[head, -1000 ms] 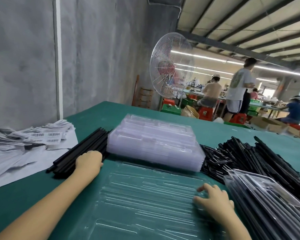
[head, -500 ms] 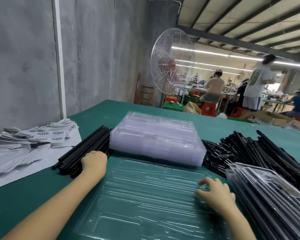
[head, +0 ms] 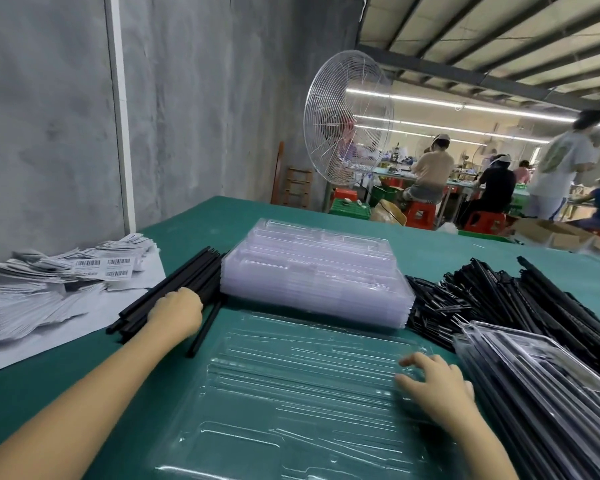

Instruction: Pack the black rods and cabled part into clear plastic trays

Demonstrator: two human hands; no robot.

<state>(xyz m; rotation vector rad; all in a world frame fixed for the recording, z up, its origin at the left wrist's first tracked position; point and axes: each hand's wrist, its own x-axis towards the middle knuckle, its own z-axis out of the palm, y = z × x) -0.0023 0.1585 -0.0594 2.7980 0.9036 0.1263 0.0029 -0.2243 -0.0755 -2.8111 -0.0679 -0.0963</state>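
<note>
An empty clear plastic tray (head: 291, 393) lies flat on the green table (head: 430, 251) right in front of me. My left hand (head: 175, 313) is curled over the near end of a bundle of black rods (head: 187, 275) to the left of the tray. It grips one black rod (head: 201, 329), which slants out from under the hand toward the tray's left edge. My right hand (head: 433, 386) rests on the tray's right side with its fingers spread. A heap of black rods and cabled parts (head: 499, 299) lies at the right.
A stack of empty clear trays (head: 312, 271) stands behind the open tray. Filled trays (head: 551, 393) are piled at the near right. Barcode labels (head: 49, 282) cover the left of the table. A large fan (head: 347, 123) and several people stand beyond the far edge.
One rod now slants out from beneath my left hand toward the tray; before, no rod showed there. My right hand stays on the tray.
</note>
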